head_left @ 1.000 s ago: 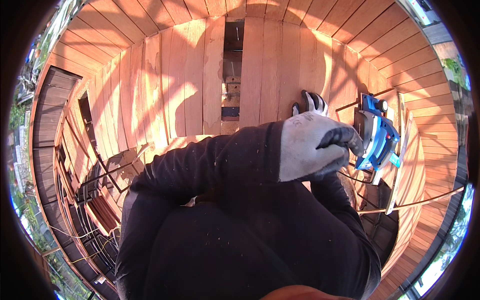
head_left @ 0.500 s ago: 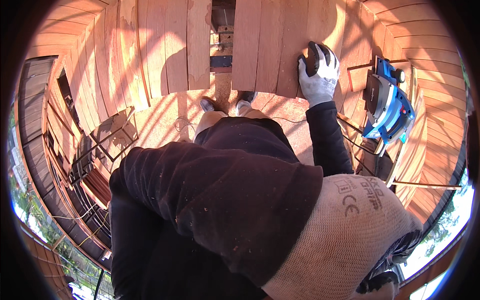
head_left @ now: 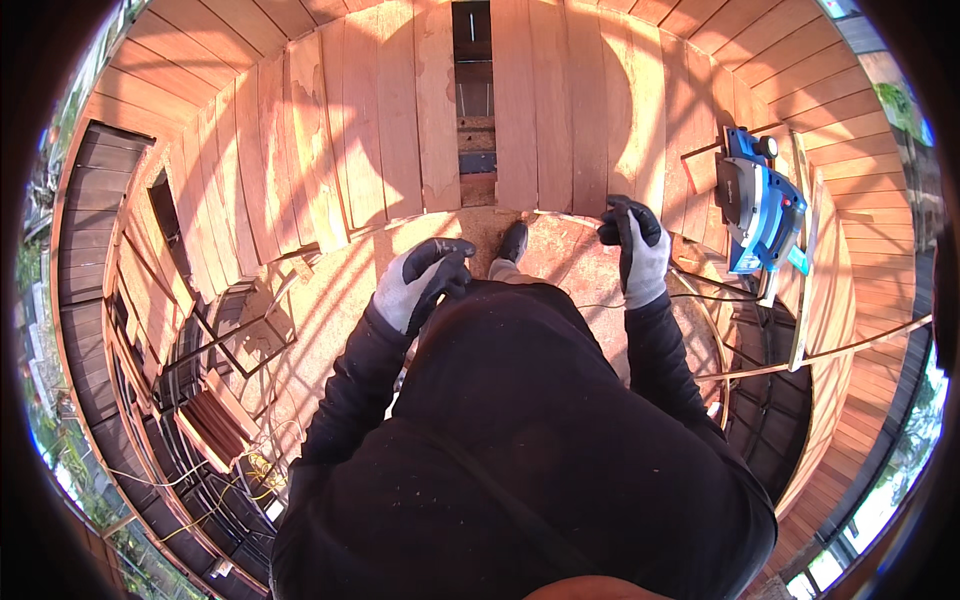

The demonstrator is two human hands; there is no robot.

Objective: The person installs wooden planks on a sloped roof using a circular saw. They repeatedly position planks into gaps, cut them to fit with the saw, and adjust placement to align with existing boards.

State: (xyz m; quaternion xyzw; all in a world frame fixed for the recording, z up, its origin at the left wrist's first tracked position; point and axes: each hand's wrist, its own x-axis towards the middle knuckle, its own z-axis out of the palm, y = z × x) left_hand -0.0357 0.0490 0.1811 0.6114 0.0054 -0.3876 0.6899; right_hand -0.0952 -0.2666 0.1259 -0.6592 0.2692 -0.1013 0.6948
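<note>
My left hand (head_left: 425, 280), in a white glove with dark fingertips, hovers before my body at left. Its fingers are half bent and apart, and I see nothing in them. My right hand (head_left: 637, 252), gloved alike, is at the front edge of the reddish wooden planks (head_left: 585, 120). Its fingers curl loosely with gaps between them; whether they touch the plank edge I cannot tell. To the right of that hand, a blue electric planer (head_left: 762, 205) with a dark side cover rests on the woodwork.
A dark gap (head_left: 475, 90) runs between the two plank sections. Curved slatted decking (head_left: 870, 260) rings the area. At left lie a small stack of boards (head_left: 215, 425) and yellow cord (head_left: 262, 478). A thin cable (head_left: 700, 296) leads to the right; one shoe (head_left: 514, 240) stands on the dusty floor.
My left arm has swung from across my body at right back to the left. My right hand has lifted off the plank top and drawn nearer to me. My torso has straightened.
</note>
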